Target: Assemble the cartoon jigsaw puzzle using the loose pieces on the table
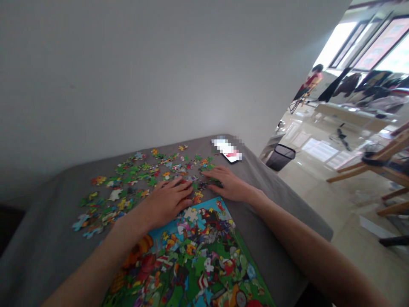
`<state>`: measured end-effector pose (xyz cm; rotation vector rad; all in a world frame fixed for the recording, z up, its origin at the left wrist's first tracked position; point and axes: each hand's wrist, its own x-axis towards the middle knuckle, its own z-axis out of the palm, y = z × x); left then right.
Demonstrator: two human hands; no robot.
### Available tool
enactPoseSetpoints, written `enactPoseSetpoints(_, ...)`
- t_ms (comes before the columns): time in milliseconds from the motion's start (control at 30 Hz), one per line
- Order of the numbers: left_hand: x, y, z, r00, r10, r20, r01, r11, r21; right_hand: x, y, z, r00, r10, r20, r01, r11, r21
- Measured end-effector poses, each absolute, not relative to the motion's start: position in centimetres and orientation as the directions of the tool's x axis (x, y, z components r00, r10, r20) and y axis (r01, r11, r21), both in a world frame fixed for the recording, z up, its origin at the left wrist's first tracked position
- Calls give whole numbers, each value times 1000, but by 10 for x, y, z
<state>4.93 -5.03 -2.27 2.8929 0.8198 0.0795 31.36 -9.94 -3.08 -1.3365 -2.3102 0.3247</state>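
1. My left hand (169,200) lies palm down at the near edge of the scattered pieces, fingers extended and spread, not closed on anything I can make out. Its fingertips rest among the pieces.
2. My right hand (228,183) lies flat too, just to the right, with its fingers reaching left toward the left hand. The grip is open and wide, and its fingertips touch a small cluster of dark pieces (204,184).
3. The loose jigsaw pieces (134,183) spread across the far left of a grey cloth-covered table (255,170), most of them green, with some orange, yellow and blue. An orange group (198,196) sits just below the gap between my hands.
4. Nearer me lies a cartoon puzzle picture (188,260), perhaps a box lid, though I cannot tell. A cream piece (191,214) rests on it, and I can read no writing on it.
5. At the far corner of the table sits a smartphone (230,153), its screen pixelated and unreadable.
6. Off to the right, a black mesh wastebasket (279,157) stands on the tiled floor; I cannot see inside it. Beyond it, a seated person (315,76) works near a long white table (351,117) and dark garments (361,85).
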Motion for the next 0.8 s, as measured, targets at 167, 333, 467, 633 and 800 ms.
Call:
enactPoseSetpoints(167,57,-55,-20,862,498,95,483,-863,147,305,-100,-31,-448,865,225,754,501,-425)
enactPoseSetpoints(333,67,-58,-22,826,538,166,513,-841,172,316,-97,-24,-438,862,255,757,507,-412)
enactPoseSetpoints(467,72,-54,-31,772,601,207,575,-799,175,328,-95,-22,-414,855,313,762,513,-394)
enactPoseSetpoints(633,72,-46,-40,768,592,245,551,-805,219,328,-96,-19,-386,855,347,783,502,-367)
enactPoseSetpoints(800,69,-42,-39,738,632,238,577,-773,265,325,-101,-16,-415,855,312,776,512,-369)
